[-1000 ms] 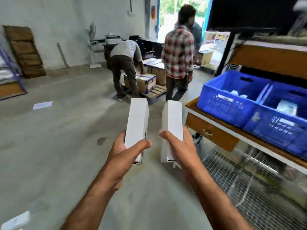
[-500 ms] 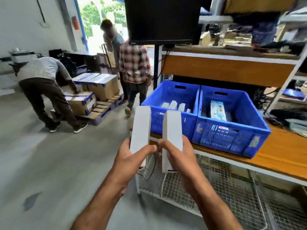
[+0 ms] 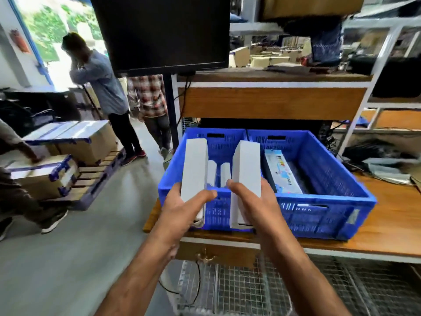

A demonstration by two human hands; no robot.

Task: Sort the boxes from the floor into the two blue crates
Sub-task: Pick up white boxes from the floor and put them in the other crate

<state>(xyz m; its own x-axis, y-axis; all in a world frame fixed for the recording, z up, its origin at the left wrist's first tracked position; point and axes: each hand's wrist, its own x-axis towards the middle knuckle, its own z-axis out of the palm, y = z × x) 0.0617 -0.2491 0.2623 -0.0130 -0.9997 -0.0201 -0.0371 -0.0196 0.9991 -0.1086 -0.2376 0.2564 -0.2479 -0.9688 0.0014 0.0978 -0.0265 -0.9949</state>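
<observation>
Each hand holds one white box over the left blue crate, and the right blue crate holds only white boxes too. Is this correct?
Not quite. The head view shows the right blue crate holding a colourful printed box, not white ones. Each hand does hold a white box over the left blue crate.

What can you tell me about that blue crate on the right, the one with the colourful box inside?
The right blue plastic crate is rectangular and open-topped, with slotted lattice walls and handle cut-outs at front and back. It sits flat on the wooden shelf top, side by side with the left blue plastic crate. Inside, a light-blue printed carton rests along its left wall. A pale label shows at its front right corner. No hand touches it.
</observation>
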